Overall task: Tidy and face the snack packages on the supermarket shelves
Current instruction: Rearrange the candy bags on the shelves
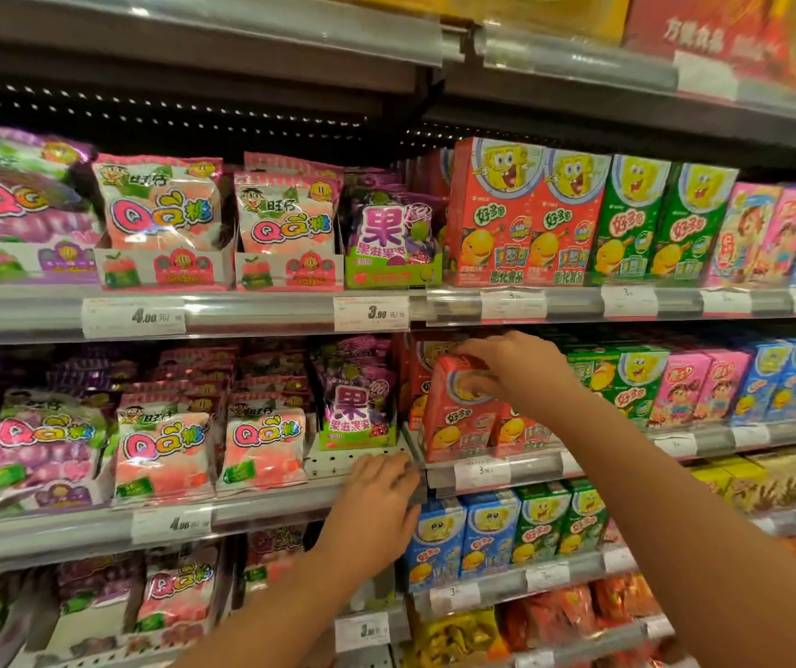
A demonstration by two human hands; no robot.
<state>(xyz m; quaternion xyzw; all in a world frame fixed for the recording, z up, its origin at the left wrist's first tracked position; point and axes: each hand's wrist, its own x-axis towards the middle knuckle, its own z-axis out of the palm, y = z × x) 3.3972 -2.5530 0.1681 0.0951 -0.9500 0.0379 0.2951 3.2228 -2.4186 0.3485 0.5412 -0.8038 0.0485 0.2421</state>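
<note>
Right hand point(506, 366) pinches the top of the tilted red snack box point(458, 412) at the middle shelf's point(506, 470) front edge, upright axis leaning left, while left hand point(379, 494) rests loosely curled on the rail, lower left.

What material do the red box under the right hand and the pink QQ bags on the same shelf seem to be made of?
Red box: probably printed cardboard, with flat faces and sharp edges, gripped at its top by the right hand. Pink QQ bags: likely glossy plastic film; they look soft and wrinkled and show bright glare.
</note>
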